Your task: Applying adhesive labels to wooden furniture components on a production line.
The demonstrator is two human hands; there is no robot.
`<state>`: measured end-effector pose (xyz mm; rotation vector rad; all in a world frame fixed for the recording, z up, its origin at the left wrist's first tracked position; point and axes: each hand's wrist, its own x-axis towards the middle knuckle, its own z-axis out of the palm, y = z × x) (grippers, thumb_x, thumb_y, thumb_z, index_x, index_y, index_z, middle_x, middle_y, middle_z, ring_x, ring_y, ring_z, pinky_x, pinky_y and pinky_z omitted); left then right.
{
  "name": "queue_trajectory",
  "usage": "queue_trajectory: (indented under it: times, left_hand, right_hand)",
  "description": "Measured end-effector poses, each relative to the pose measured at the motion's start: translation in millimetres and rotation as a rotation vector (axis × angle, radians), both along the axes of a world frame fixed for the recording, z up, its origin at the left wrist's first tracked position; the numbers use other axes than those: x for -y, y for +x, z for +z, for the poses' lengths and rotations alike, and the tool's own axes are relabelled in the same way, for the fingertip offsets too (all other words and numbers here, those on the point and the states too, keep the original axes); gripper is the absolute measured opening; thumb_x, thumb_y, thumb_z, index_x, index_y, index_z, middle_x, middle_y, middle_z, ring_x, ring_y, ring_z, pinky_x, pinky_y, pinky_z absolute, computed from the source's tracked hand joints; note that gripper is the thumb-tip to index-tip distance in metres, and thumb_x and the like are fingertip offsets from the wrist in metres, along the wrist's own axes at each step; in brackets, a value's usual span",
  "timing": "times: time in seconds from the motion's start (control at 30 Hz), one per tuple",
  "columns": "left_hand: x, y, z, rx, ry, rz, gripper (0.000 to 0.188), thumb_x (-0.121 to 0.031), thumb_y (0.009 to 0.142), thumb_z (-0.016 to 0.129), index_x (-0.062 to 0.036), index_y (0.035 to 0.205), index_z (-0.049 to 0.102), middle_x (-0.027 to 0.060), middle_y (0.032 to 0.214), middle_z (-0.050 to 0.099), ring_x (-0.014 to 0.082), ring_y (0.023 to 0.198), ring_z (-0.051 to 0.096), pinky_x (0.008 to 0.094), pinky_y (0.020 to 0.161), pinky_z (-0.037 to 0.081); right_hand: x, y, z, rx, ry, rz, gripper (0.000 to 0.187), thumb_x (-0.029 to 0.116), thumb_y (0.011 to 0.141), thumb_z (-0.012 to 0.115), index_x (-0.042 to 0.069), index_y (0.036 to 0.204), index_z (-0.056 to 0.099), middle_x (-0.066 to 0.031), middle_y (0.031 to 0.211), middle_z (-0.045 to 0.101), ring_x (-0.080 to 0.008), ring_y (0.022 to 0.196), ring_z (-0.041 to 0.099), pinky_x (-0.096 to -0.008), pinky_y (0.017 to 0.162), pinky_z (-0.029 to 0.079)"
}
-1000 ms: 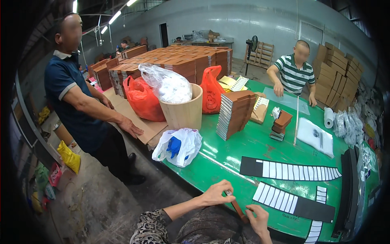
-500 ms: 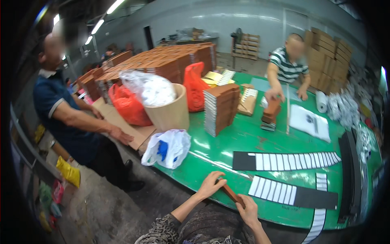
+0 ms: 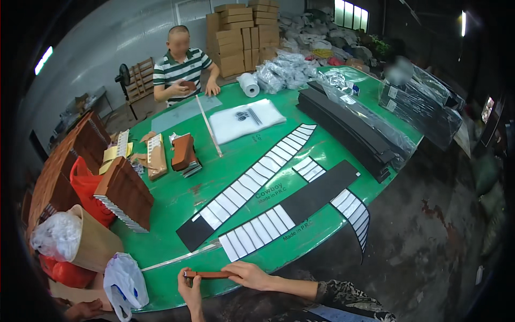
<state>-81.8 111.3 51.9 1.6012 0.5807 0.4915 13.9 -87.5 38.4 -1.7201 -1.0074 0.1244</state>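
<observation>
A slim, flat brown box-like piece is held between my two hands just over the table's near edge. My left hand pinches its left end, thumb in front. Around its right end the fingers of my right hand are closed. Just beyond my hands lie a black strip with white rectangles and a longer similar strip. A shorter white-barred strip pokes out beneath the nearer one and hangs over the table edge.
Left on the green table stand a brown stack, a white plastic bag and a beige bin. Black strips are piled at right. Across, a person holds a brown piece. Another person's hand shows lower left.
The view has swung right, so the table's contents appear farther left. Both my hands still grip the brown piece, now nearly level. The person across has raised a brown piece.
</observation>
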Motion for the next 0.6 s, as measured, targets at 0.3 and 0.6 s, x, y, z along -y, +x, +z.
queue_trajectory:
  times: [0.3,0.6]
  left_hand:
    - [-6,-11,-28,0.077,0.108,-0.005,0.055,-0.001,0.086,0.060,-0.0001,0.136,0.035,0.0175,0.132,0.044,0.0243,0.121,0.046,0.0344,0.101,0.039]
    - [12,-9,-9,0.003,0.359,0.113,0.064,-0.011,0.083,0.066,0.0035,0.137,0.036,0.0180,0.138,0.043,0.0297,0.130,0.040,0.0395,0.109,0.028]
  right_hand:
    - [5,-1,8,0.058,0.027,-0.024,0.042,0.014,0.083,0.067,0.003,0.122,0.054,-0.0163,0.117,0.058,-0.0320,0.106,0.058,-0.0386,0.087,0.049]
    - [44,35,31,0.467,-0.005,-0.192,0.025,0.005,0.076,0.068,-0.004,0.098,0.063,-0.0184,0.102,0.064,-0.0329,0.092,0.063,-0.0389,0.080,0.052]
